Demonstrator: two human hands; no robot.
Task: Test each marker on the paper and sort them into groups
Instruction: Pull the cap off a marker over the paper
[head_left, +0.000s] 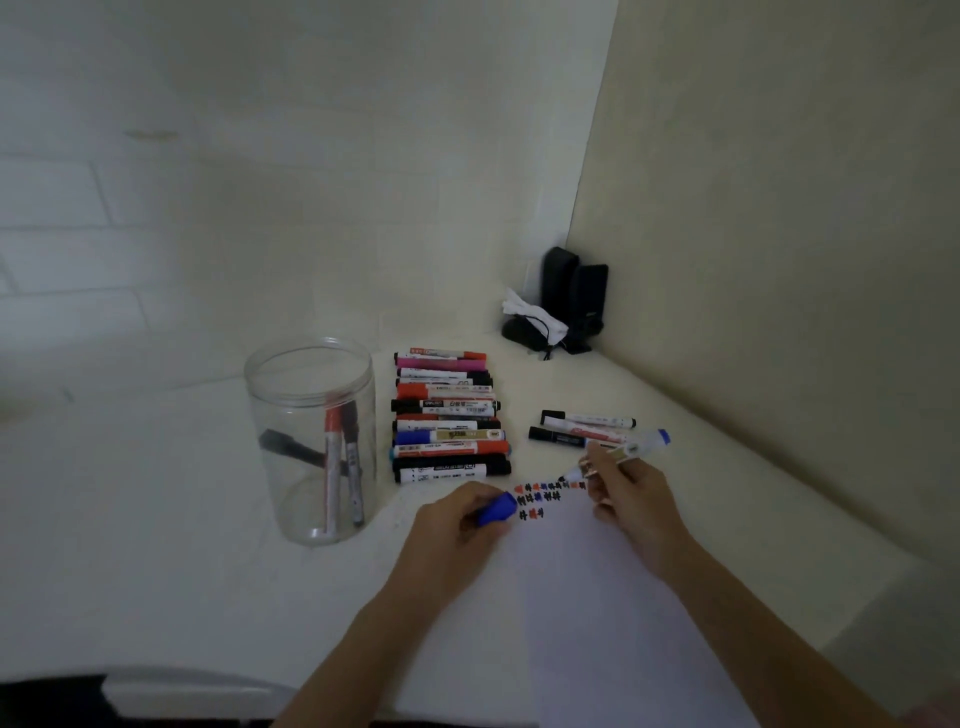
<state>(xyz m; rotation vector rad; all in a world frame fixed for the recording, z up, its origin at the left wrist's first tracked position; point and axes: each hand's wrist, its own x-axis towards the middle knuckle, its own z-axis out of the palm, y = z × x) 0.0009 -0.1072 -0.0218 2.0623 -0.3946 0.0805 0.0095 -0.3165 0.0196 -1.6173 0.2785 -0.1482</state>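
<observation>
My right hand (626, 491) holds an uncapped blue marker (631, 451), its tip down at the top of the white paper (613, 597). My left hand (457, 525) grips the marker's blue cap (497, 509) at the paper's left edge. Rows of small red, blue and black test marks (545, 493) run across the paper's top. A stacked row of several markers (447, 415) lies behind the hands. Three more markers (582, 428) lie apart to the right, just beyond my right hand.
A clear plastic jar (314, 441) stands at the left with three markers inside. Black speakers (574, 301) and a dark mouse with white paper scraps (527, 325) sit in the far corner. A wall (779, 260) closes the right side.
</observation>
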